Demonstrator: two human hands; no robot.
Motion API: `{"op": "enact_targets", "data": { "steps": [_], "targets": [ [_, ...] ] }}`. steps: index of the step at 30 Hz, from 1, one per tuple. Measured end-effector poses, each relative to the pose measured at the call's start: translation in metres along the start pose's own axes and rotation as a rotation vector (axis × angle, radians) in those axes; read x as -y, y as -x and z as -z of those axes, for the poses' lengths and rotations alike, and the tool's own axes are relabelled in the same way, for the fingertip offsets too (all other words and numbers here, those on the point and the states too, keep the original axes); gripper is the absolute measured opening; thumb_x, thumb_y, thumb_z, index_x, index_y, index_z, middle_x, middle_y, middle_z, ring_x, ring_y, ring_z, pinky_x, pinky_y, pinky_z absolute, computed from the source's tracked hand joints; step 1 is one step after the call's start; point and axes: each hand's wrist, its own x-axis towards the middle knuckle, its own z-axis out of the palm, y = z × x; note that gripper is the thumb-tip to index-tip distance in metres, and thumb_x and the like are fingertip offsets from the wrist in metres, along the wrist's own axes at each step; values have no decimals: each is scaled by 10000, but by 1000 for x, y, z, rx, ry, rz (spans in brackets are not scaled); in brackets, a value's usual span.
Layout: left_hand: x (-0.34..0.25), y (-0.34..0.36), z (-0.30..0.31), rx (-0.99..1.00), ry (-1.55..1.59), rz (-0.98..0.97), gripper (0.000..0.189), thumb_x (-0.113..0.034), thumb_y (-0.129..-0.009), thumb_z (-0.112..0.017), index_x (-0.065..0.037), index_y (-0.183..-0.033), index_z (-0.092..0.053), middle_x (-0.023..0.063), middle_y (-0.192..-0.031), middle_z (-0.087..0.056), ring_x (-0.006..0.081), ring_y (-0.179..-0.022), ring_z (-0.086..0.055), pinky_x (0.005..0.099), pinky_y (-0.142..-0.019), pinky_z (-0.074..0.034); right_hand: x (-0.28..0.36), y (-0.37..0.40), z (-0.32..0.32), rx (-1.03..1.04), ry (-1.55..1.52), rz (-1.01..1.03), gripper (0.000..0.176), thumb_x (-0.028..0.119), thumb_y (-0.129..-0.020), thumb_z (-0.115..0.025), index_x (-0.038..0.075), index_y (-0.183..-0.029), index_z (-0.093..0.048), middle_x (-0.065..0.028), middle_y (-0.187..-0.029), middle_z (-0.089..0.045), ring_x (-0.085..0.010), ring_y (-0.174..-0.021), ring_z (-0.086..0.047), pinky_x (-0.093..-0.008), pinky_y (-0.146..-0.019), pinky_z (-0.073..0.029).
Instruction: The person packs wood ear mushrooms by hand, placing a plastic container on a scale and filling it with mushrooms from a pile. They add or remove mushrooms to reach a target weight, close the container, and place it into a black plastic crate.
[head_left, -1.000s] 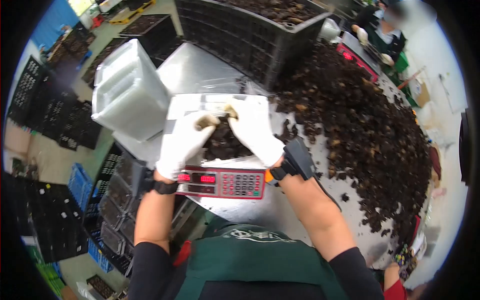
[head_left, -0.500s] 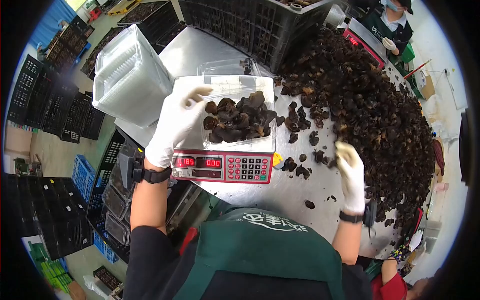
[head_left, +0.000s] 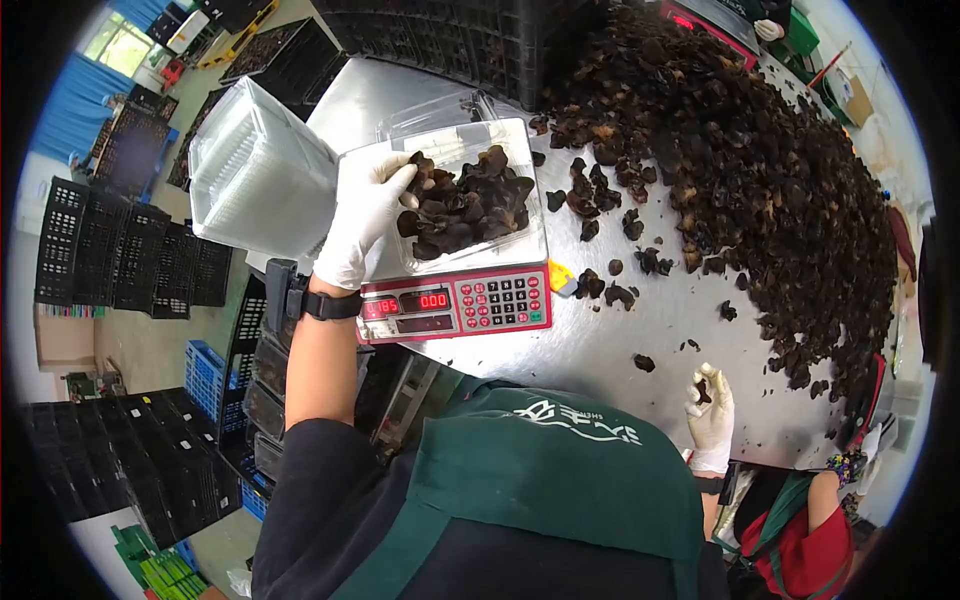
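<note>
A clear plastic tray (head_left: 508,240) of dark wood ear mushrooms (head_left: 465,205) rests on the white pan of a digital scale (head_left: 455,302), whose red digits read 0.185 and 0.00. My gloved left hand (head_left: 362,215) is at the tray's left side, its thumb and fingers closed on a mushroom at the edge of the portion. Off to the right, near the table's front edge, my gloved right hand (head_left: 711,420) is raised with a small dark mushroom piece (head_left: 704,391) pinched between its fingertips.
A large heap of mushrooms (head_left: 760,170) covers the table's right side, with loose pieces scattered towards the scale. Stacked clear trays (head_left: 262,170) stand left of the scale. A black crate (head_left: 440,50) sits behind it. Another person's red sleeve (head_left: 800,550) shows at lower right.
My right hand has drawn back from the loose mushrooms towards the front edge and now holds a small piece. My left fingers have closed at the tray's left side. The camera view has shifted.
</note>
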Motion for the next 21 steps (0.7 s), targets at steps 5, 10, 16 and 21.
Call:
{"op": "enact_targets", "data": {
  "steps": [5, 10, 16, 21],
  "targets": [
    [-9, 3, 3, -13, -69, -38, 169, -119, -962, -639, 26, -1032, -691, 62, -877, -708, 82, -670, -597, 217, -616, -486, 15, 33, 19, -233, 471, 57, 283, 278, -1019, -539, 19, -1010, -654, -19, -783, -604, -91, -622, -517, -212, -503, -372],
    [-8, 5, 8, -152, -154, -111, 130, -118, -939, -667, 7, -967, -693, 15, -797, -684, 76, -646, -587, 209, -614, -472, 25, 87, 75, -327, 830, -24, 317, 251, -1020, -525, -1, -920, -689, -6, -673, -593, -80, -530, -501, -221, -473, -368],
    [-7, 12, 7, -159, -794, -267, 144, -154, -885, -718, -19, -936, -705, 76, -811, -684, 112, -728, -600, 270, -691, -486, 25, 117, 129, -349, 1151, -14, 175, 29, -931, -600, -54, -1041, -708, -77, -922, -728, -137, -863, -664, -277, -834, -513],
    [-22, 16, 31, -240, -597, -211, 165, -133, -940, -631, -7, -995, -720, 47, -858, -688, 124, -777, -616, 263, -735, -497, 36, 74, 42, -268, 1215, 93, 209, 26, -932, -596, -35, -1106, -695, -73, -1014, -714, -123, -942, -647, -266, -873, -498]
  ]
}}
